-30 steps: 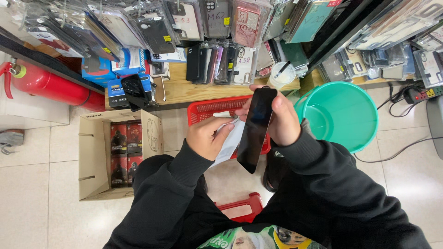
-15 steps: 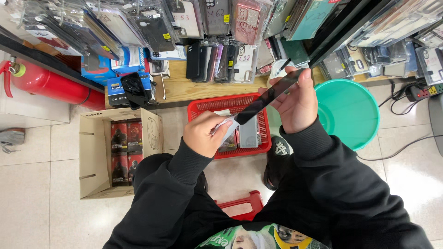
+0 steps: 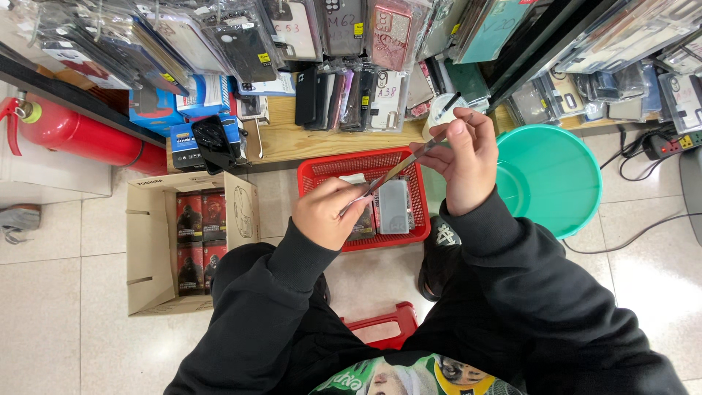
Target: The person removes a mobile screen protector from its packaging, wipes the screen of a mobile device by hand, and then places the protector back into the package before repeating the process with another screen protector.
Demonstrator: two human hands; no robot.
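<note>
My left hand and my right hand hold a thin dark phone case between them, seen edge-on and slanting up to the right. It hangs over a red plastic basket on the floor. My left hand pinches the lower end, and a bit of clear wrapper shows at its fingers. My right hand grips the upper end with thumb and fingers. Inside the basket lie packaged cases, among them a grey one. Black sleeves cover both my arms.
A green basin stands right of the basket. An open cardboard box of red packs sits at the left, near a red fire extinguisher. Hanging phone cases fill the low wooden shelf behind. A red stool is under me.
The phone case was upright with its black face towards me; both hands have tipped it flat, so it now shows edge-on. My right hand moved up and right.
</note>
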